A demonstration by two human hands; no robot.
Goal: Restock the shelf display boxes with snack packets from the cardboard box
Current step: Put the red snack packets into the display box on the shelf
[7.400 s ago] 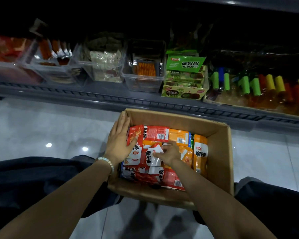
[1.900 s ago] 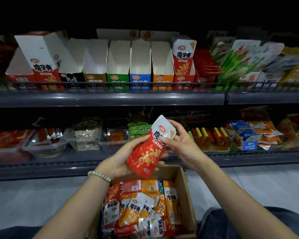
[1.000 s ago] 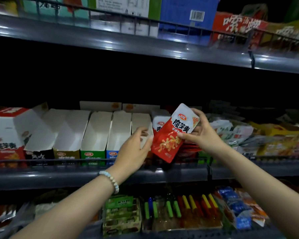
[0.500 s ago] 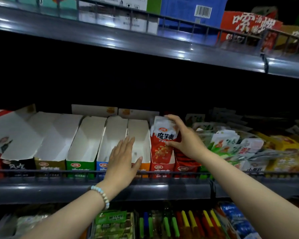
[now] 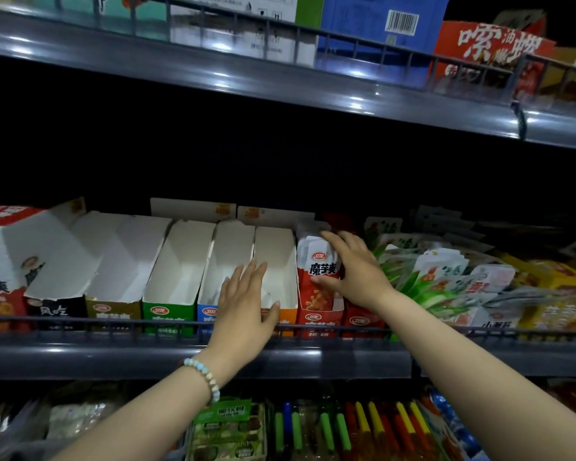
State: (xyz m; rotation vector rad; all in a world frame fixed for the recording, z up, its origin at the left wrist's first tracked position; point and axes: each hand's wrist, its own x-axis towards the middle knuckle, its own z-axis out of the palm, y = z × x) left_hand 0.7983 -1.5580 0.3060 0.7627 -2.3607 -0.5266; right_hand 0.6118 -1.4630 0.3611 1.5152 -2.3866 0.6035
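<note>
Caught the right hand [image 5: 356,271] up at the red display box [image 5: 316,319], fingers spread and nearly straight over the top and right edge of the front snack packet [image 5: 320,271], thumb laid across its printed face: touching and steadying, not clasping. Saw that packet standing upright inside the red display box, long axis vertical, white end up, red end down behind the box front, label facing out toward the camera. Made out more white packet tops just behind it, too tightly packed to count. Found the left hand [image 5: 246,311] flat, palm down, fingers straight, holding nothing, hovering over the fronts of the orange display box [image 5: 288,322] and the blue display box [image 5: 208,312], fingertips pointing toward the back of the shelf [image 5: 80,359]. Noted one beaded bracelet [image 5: 202,377] on that wrist. Counted seven narrow boxes side by side along the shelf: black box [image 5: 55,309], brown box [image 5: 113,311], green box [image 5: 167,314], then blue, orange, red, and a second red box [image 5: 363,322] partly behind the right wrist. Counted five of them, black through orange, showing bare white insides. Spotted one larger red-and-white box [image 5: 0,261] at the far left, cut off by the frame edge, and a heap of green-and-white packets [image 5: 429,271] on the right. Glimpsed bottles with coloured caps [image 5: 346,427] on the level below.
</note>
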